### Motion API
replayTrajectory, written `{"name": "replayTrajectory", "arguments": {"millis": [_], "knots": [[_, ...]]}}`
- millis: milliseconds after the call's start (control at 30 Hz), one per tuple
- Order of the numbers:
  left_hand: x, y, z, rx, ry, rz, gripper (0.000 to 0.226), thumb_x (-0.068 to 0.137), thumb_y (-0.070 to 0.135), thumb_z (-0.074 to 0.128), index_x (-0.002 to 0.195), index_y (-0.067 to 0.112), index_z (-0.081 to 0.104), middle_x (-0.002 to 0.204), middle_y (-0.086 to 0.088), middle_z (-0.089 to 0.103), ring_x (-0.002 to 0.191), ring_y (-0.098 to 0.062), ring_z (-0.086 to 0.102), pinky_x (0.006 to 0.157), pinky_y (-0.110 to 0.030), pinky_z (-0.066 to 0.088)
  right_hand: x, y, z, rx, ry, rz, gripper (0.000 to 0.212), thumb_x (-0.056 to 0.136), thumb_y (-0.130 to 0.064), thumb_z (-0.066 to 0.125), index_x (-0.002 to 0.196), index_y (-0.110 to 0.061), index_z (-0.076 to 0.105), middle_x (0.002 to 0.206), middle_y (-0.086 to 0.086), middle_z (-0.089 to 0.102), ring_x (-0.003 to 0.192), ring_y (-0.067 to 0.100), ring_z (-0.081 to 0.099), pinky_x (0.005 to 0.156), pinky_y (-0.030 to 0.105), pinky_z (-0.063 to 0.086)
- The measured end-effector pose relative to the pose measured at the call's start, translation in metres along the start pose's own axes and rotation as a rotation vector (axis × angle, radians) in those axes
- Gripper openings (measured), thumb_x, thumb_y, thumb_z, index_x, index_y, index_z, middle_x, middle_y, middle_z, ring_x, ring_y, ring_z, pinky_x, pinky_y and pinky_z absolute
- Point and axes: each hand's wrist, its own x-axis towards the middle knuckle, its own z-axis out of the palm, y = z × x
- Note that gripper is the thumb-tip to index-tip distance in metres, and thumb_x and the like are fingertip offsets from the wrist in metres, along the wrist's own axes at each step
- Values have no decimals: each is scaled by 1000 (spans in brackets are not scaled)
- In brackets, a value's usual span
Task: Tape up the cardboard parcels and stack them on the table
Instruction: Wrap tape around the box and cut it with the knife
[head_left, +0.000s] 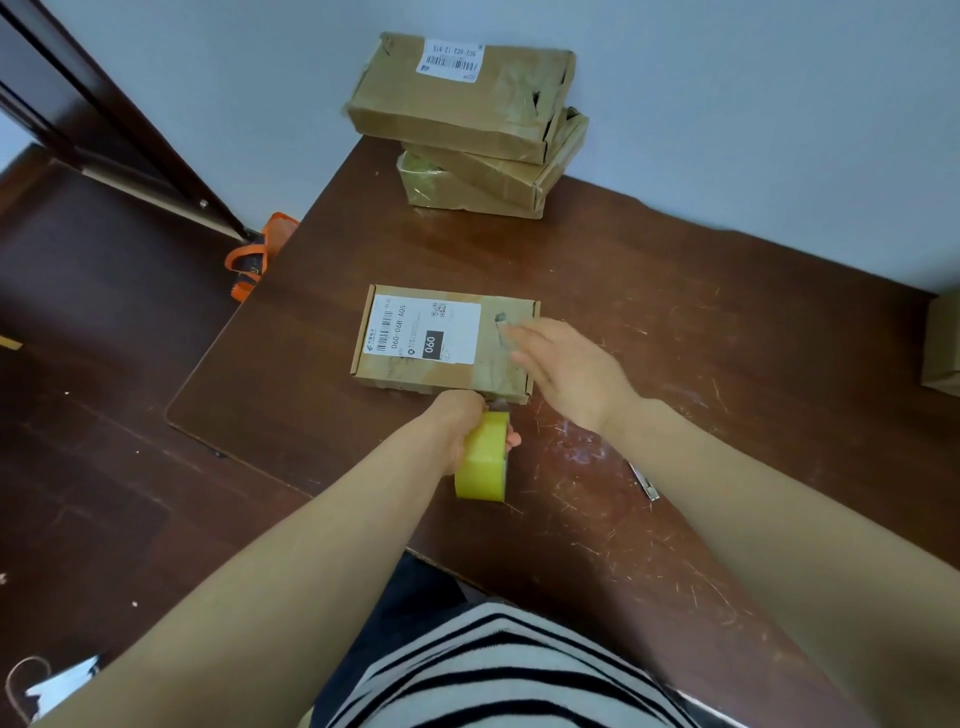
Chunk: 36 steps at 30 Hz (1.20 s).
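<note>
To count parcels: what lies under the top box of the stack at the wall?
A middle box, askew, and a bottom box on the table. Their tops are mostly covered.

Under the fingers (522, 343) of the right hand (566, 369), the parcel (488, 371) was matt brown cardboard bearing a smooth white paper label (426, 330), while the tape roll (483, 460) gripped in the fingers (511, 440) of the left hand (457, 421) looked like glossy yellowish plastic film. Around both, the table (727, 364) was dark wood with a sheen, scored with pale scratches. Beyond the fingertips, the stacked parcels (467, 130) were creased cardboard under wrinkled, shiny clear tape (426, 182).
</note>
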Motion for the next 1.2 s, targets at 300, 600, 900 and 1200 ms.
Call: {"name": "replayTrajectory", "arguments": {"millis": [300, 600, 900, 1200], "knots": [[-2, -6, -4, 65, -17, -64, 33, 102, 13, 27, 87, -4, 50, 41, -12, 54, 31, -18, 54, 35, -18, 45, 33, 4, 45, -353, -212, -200, 58, 103, -40, 18, 152, -16, -1, 160, 2, -7, 147, 15, -9, 111, 26, -18], [-10, -3, -30, 65, 32, -66, 32, 101, 11, 30, 84, -5, 51, 43, -13, 56, 31, -18, 54, 35, -19, 45, 31, 4, 50, -448, -210, -218, 75, 98, -55, 23, 151, -12, -6, 159, 8, -12, 146, 22, -11, 114, 33, -16], [-16, 9, -31, 23, 35, -2, 27, 100, 10, 33, 84, -1, 51, 42, -11, 56, 34, -18, 56, 37, -19, 46, 36, 2, 42, -447, -361, -221, 73, 102, -38, 31, 148, -10, -19, 155, 10, -25, 143, 24, -24, 112, 36, -19], [-26, 6, -35, -33, -23, 47, 26, 99, 16, 41, 85, -1, 55, 48, -12, 58, 37, -20, 57, 39, -21, 48, 39, -3, 32, -310, -447, -141, 80, 93, -24, 43, 151, -17, -11, 157, 2, -22, 144, 17, -21, 114, 33, -16]]}}
